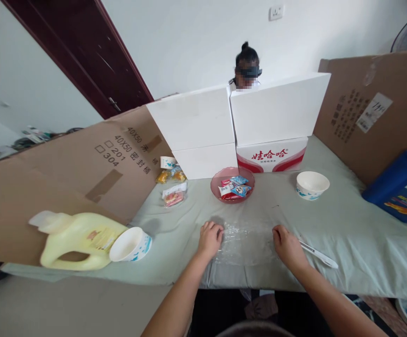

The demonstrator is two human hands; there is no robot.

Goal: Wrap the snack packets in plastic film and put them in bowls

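A clear plastic bag point(247, 241) lies flat and crinkled on the cloth in front of me. At its left edge my left hand point(210, 239) is closed, fingers curled on the plastic. My right hand point(289, 247) pinches the opposite edge. Just right of that hand lies a long, thin white tool point(319, 255), its near end partly hidden by the hand. Beyond the bag stands a pinkish glass bowl point(217, 192) with several small blue, white and red packets point(236, 186) in it.
A white paper bowl point(312, 185) stands upright at right; another paper bowl point(131, 245) tilts against a yellow jug point(84, 238). Wrapped snacks point(174, 195) lie at back left. A blue jug point(403, 187) leans at right. Cardboard and white boxes point(203, 126) wall the table; a person point(247, 65) is behind.
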